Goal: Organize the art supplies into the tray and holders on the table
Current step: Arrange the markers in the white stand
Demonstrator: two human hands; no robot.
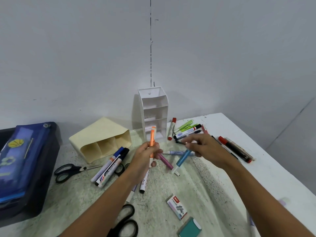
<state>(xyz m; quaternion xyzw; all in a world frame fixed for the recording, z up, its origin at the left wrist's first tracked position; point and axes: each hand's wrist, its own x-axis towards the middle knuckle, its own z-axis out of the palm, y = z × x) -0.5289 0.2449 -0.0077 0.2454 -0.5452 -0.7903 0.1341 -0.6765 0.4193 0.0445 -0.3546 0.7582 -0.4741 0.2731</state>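
Nearest, at 6 o'clock: black scissors [125, 223], teal eraser [190, 227], staples box [177, 206] on the table [273, 177]. At centre: left hand [145, 156] clenched round orange highlighter [152, 142], held upright, cap end up. At 3 o'clock of it: right hand [203, 147], blurred, fingers curled round blue marker [182, 159], tilted, tip down. Between the hands, on the table: pink marker [165, 161]. At 9 o'clock: marker group [111, 165] beside second scissors [71, 171]; blue pencil case [18, 161] at far left. At 2 o'clock: loose markers [186, 132], red marker [234, 148]. Farther, at 11 o'clock: cream holder [102, 139], lying on its side, compartments showing nothing inside. Farthest, at 12 o'clock: white tiered holder [154, 112], upright against the wall.
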